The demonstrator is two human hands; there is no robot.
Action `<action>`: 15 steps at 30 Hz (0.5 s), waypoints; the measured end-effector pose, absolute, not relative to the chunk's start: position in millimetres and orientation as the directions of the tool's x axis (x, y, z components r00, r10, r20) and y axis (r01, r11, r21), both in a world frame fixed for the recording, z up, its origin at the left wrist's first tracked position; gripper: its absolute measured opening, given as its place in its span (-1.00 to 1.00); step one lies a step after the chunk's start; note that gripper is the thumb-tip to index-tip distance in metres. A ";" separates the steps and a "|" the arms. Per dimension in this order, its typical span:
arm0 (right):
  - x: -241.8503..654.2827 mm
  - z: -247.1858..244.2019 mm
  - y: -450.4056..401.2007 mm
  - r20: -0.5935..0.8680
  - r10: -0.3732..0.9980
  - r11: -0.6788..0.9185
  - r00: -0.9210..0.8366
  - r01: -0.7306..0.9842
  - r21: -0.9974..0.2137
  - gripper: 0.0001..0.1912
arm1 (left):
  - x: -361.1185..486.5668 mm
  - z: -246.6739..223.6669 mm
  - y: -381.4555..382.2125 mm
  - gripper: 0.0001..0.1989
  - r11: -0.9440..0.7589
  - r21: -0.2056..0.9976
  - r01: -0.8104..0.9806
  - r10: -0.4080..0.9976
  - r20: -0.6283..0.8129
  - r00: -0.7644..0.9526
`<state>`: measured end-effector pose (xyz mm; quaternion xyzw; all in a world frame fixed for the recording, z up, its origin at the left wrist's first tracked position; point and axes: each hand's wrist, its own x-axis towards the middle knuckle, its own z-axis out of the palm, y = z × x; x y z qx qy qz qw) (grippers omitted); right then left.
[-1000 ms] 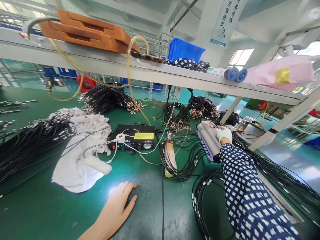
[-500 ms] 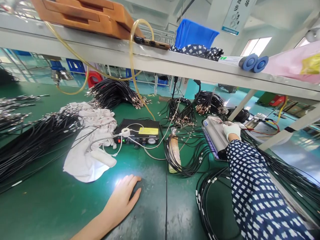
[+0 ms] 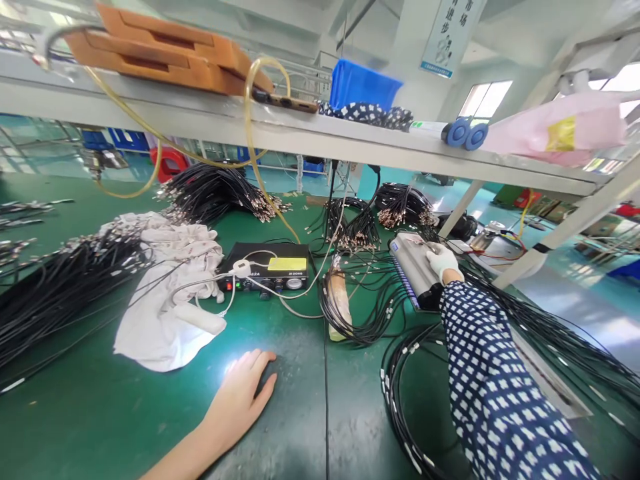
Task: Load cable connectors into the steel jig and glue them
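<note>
My bare left hand [image 3: 247,383] rests palm down on the green table [image 3: 295,407], thumb apart from the fingers, holding nothing. At the right, my right hand [image 3: 442,261], in a white glove, lies on top of a grey box-like device [image 3: 416,265] with a purple-edged front; its fingers are too small to make out clearly. Black cables [image 3: 365,320] run from that device's front and loop around a yellowish wrapped roll [image 3: 339,303]. Left of the roll stands a black controller [image 3: 265,270] with a yellow label. A white handheld tool [image 3: 200,318] lies on a white cloth [image 3: 155,333].
Black cable bundles lie at the left [image 3: 65,287], at the back [image 3: 215,190] and in a coil [image 3: 395,400] near my right sleeve. A metal shelf [image 3: 310,137] crosses above the table, carrying orange cases [image 3: 170,57] and a blue bin [image 3: 364,85].
The whole view has shifted, with table items appearing further left and the shelf slightly lower. My left hand stays on the table and my right hand on the grey device.
</note>
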<state>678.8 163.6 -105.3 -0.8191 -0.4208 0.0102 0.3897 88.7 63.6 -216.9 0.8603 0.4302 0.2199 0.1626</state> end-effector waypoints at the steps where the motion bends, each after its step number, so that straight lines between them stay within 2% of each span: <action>1: 677.9 -105.4 164.7 0.312 0.685 -0.353 0.658 0.675 -0.648 -0.71 | 88.7 -217.2 63.3 -0.77 -0.579 0.468 0.667 0.811 0.248 0.530; 6: 676.7 -101.7 163.9 0.334 0.631 -0.399 0.700 0.662 -0.634 -0.69 | 89.8 -219.6 62.3 -0.80 -0.588 0.484 0.648 0.806 0.287 0.518; 15: 687.1 -103.5 159.9 0.308 0.637 -0.405 0.707 0.647 -0.647 -0.73 | 90.8 -228.1 65.3 -0.78 -0.582 0.514 0.630 0.811 0.315 0.492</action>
